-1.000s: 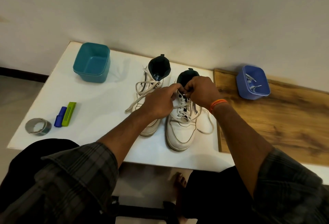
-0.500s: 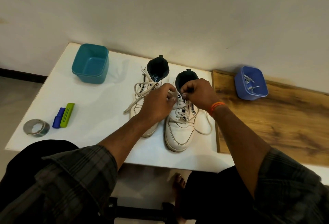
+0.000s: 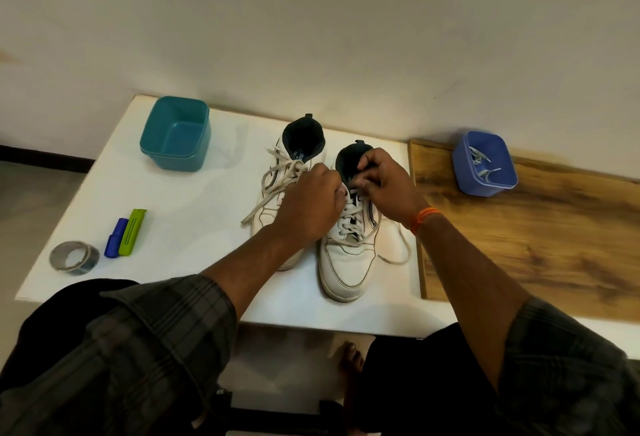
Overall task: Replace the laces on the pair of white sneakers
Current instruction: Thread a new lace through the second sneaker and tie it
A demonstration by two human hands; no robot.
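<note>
Both hands (image 3: pixel 346 196) pinch the right sneaker's (image 3: pixel 349 248) lace (image 3: pixel 353 224).

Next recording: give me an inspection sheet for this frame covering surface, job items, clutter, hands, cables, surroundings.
Surface: white table; wooden board at its right.
Job's things: right sneaker being worked at its top eyelets; left sneaker beside it, laces loose; blue tub on the board holds laces.
Clutter: teal tub; tape roll; blue and green tool.
Hands: left hand and right hand both pinch at the right sneaker's lace.
Cables: nothing seen.
Surroundings: plain wall; bare foot under the table.
</note>
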